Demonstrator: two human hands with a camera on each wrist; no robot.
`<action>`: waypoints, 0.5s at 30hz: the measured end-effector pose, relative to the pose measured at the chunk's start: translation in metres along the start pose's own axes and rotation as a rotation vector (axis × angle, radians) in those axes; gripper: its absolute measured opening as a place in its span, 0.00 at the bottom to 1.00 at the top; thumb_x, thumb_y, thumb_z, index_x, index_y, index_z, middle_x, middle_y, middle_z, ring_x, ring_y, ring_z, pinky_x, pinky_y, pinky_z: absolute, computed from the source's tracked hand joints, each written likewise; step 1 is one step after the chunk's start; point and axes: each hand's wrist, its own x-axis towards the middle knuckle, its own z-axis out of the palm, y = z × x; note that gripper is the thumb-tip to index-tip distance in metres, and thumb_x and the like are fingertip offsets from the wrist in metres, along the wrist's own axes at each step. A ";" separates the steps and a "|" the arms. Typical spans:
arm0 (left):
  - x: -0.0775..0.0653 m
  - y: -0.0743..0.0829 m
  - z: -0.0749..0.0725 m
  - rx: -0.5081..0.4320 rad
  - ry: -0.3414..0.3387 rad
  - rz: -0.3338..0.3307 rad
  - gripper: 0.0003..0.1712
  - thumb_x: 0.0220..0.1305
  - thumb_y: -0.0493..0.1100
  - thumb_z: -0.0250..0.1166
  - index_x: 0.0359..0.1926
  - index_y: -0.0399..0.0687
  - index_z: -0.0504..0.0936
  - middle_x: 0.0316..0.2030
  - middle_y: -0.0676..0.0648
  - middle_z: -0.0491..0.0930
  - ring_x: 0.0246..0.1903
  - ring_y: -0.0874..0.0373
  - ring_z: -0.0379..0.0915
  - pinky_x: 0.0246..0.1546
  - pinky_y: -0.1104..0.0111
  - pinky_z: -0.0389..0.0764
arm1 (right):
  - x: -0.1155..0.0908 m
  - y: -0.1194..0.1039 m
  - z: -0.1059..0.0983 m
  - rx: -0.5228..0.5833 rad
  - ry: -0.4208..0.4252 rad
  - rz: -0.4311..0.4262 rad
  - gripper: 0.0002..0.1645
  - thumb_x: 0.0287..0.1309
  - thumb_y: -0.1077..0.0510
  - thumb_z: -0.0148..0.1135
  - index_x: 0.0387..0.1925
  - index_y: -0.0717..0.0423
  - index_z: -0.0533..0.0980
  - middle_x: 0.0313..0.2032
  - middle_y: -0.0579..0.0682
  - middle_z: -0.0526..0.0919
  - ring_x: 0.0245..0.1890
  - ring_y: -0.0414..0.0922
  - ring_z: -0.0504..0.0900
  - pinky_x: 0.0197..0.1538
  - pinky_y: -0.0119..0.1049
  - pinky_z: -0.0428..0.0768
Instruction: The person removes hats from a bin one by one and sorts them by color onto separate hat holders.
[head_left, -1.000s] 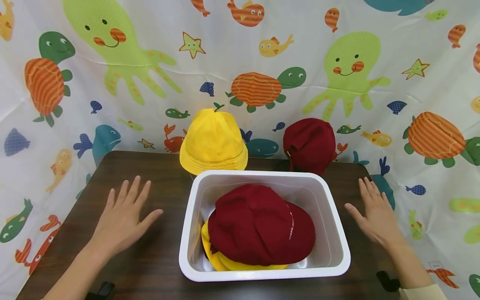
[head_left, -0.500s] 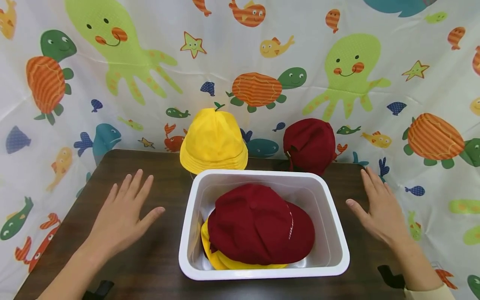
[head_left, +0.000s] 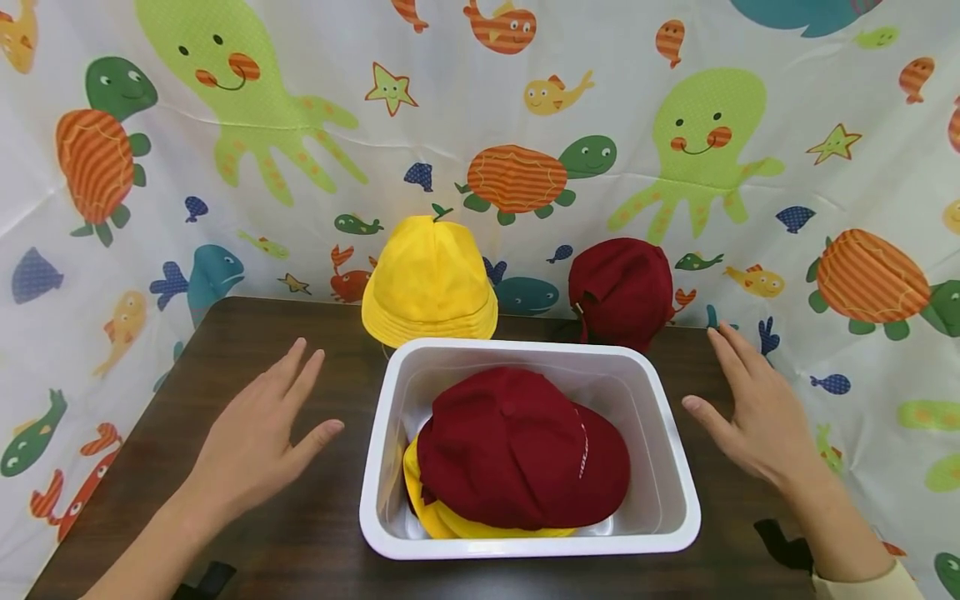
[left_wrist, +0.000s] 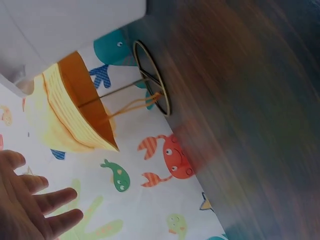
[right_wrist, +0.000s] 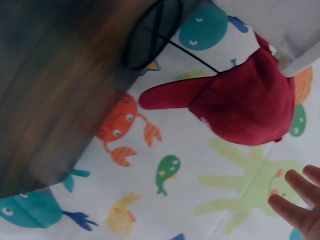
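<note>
A white plastic tub (head_left: pixel 678 467) stands in the middle of the head view. Inside it a dark red cap (head_left: pixel 510 450) lies over a yellow hat (head_left: pixel 450 527), which shows only along the lower left. My left hand (head_left: pixel 255 433) is held to the left of the tub, fingers extended and holding nothing. To the tub's right my right hand (head_left: pixel 765 408) is likewise extended, thumb toward the tub, nothing in it. Behind the tub a yellow bucket hat (head_left: pixel 431 279) and another dark red cap (head_left: pixel 622 292) sit raised on thin stands.
In the left wrist view the yellow hat's stand has a ring base (left_wrist: pixel 152 77); the red cap's stand has a dark round base (right_wrist: pixel 152 35). All stand on a dark wooden table (head_left: pixel 322 533). A sea-animal printed curtain (head_left: pixel 480 100) hangs close behind the table's far edge.
My left hand has turned onto its side and shifted slightly right, toward the tub. My right hand has risen a little. The tub and hats stay where they were.
</note>
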 end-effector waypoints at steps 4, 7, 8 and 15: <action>0.000 0.009 -0.001 -0.023 0.022 0.026 0.53 0.67 0.66 0.66 0.83 0.47 0.57 0.81 0.37 0.54 0.68 0.29 0.68 0.61 0.33 0.73 | 0.008 -0.009 -0.005 0.002 -0.003 -0.036 0.52 0.67 0.29 0.61 0.80 0.54 0.62 0.76 0.61 0.66 0.71 0.65 0.69 0.69 0.63 0.70; 0.000 0.014 -0.002 -0.041 0.043 0.062 0.52 0.67 0.65 0.67 0.82 0.48 0.58 0.80 0.38 0.57 0.66 0.30 0.71 0.59 0.33 0.75 | 0.013 -0.016 -0.010 0.002 -0.010 -0.063 0.52 0.66 0.27 0.61 0.78 0.56 0.64 0.75 0.60 0.67 0.70 0.64 0.70 0.63 0.66 0.73; -0.001 0.016 -0.002 -0.048 0.051 0.073 0.52 0.67 0.64 0.67 0.82 0.48 0.58 0.80 0.38 0.58 0.65 0.31 0.72 0.58 0.33 0.76 | 0.014 -0.019 -0.011 0.002 -0.013 -0.073 0.52 0.66 0.27 0.61 0.77 0.57 0.65 0.75 0.60 0.68 0.70 0.63 0.71 0.61 0.66 0.74; -0.003 0.022 -0.002 -0.089 0.117 0.124 0.49 0.66 0.60 0.69 0.82 0.50 0.61 0.78 0.41 0.63 0.63 0.34 0.76 0.53 0.36 0.81 | 0.025 -0.033 -0.015 -0.007 -0.034 -0.140 0.51 0.64 0.30 0.65 0.74 0.61 0.68 0.72 0.60 0.72 0.64 0.62 0.76 0.55 0.66 0.79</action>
